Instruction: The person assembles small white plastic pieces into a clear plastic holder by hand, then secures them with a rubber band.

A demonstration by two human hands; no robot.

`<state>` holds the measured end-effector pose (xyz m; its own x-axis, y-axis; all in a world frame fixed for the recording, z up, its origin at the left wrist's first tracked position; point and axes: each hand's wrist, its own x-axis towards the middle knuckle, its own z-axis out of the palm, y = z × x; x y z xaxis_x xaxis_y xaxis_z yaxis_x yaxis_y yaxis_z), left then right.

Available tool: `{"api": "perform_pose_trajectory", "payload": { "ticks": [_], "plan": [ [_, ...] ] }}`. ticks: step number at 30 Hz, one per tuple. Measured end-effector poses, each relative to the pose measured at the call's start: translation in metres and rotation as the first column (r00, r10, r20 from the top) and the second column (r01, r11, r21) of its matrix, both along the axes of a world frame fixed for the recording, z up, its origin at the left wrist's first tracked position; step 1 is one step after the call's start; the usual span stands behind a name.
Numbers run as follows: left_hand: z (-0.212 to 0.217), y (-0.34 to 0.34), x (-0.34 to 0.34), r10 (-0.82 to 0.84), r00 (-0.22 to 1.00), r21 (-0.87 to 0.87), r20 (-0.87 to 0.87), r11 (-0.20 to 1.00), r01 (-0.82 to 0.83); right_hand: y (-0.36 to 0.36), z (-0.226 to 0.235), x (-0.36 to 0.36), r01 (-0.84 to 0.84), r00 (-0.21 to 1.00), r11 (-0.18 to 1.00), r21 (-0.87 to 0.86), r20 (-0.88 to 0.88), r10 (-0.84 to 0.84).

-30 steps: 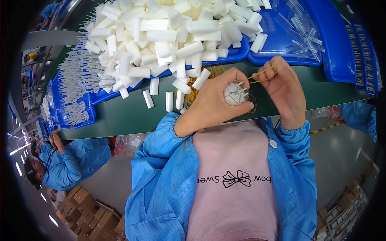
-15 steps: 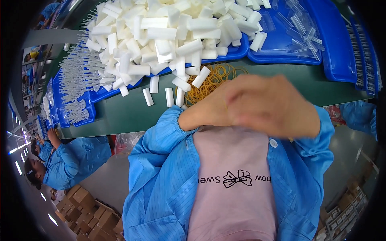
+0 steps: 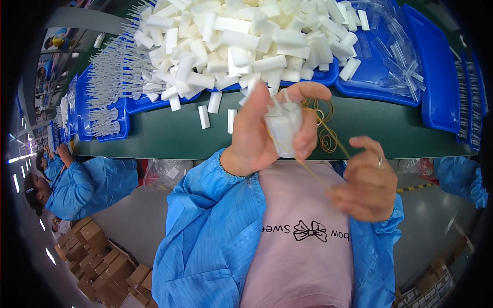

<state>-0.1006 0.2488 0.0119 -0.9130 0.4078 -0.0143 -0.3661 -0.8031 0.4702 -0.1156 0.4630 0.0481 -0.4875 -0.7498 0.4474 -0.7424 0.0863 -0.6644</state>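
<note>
My left hand (image 3: 247, 138) is closed around a small bundle of translucent white pieces (image 3: 284, 129), held above the table's near edge. Blur hides what exactly the bundle is made of. From it a yellow rubber band (image 3: 314, 173) runs stretched to my right hand (image 3: 365, 185), whose fingers pinch its other end. My right hand wears a ring and is partly smeared by motion. Just beyond the bundle lie loose rubber bands (image 3: 327, 139) on the green table, partly hidden by my left hand.
White foam-like blocks (image 3: 241, 41) are heaped on a blue tray (image 3: 321, 77). Clear plastic pieces (image 3: 403, 64) lie in another tray at right, and spiky grey-white parts (image 3: 105, 77) fill trays at left. Co-workers in blue sit at left and right; cardboard boxes (image 3: 108, 277) are stacked at lower left.
My hands, overlapping and blurred before, have moved apart; the bundle and a stretched rubber band now show. My right hand has come down and toward me. The view has shifted slightly.
</note>
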Motion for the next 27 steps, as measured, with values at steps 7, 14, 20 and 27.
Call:
{"api": "perform_pose_trajectory", "payload": {
  "ticks": [7, 14, 20, 27],
  "plan": [
    [0.004, 0.002, 0.005, 0.113, 0.994, -0.122, -0.009, 0.986, -0.113, -0.004, -0.036, 0.017, 0.122, 0.434, 0.61, -0.783, 0.595, 0.677],
    [-0.01, 0.001, 0.004, 0.091, 0.803, -0.688, -0.588, 0.466, -0.557, -0.033, -0.029, -0.007, 0.202, 0.275, 0.868, -0.454, 0.877, 0.394],
    [-0.013, 0.01, 0.0, 0.073, 0.753, -0.636, -0.654, 0.486, -0.599, -0.053, -0.017, -0.004, 0.206, 0.972, 0.97, -0.131, 0.146, -0.186],
    [-0.005, -0.005, 0.006, 0.087, 0.945, -0.637, -0.316, 0.719, -0.279, -0.05, -0.02, -0.004, 0.35, 0.917, 0.936, -0.026, -0.192, -0.349]
  ]
}}
